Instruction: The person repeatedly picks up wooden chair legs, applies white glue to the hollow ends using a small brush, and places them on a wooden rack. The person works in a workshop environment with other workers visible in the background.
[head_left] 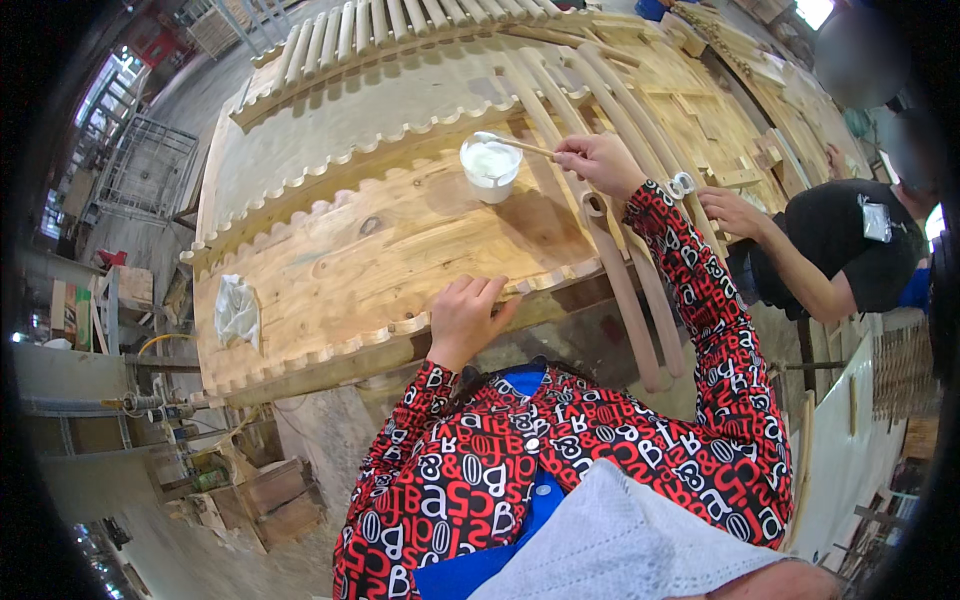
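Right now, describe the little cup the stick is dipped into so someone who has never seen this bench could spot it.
Start at the big pale wooden panel with scalloped edges that fills the bench. Near its far right end, just in front of the right hand, stands a small white cup of white paste. It is the only container on the panel, with a thin wooden stick resting in it.

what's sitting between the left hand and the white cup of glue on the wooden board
Nothing visible. The left hand rests on the scalloped near edge of the wooden board, and only bare wood lies between it and the white cup of glue, where the right hand holds a wooden stick.
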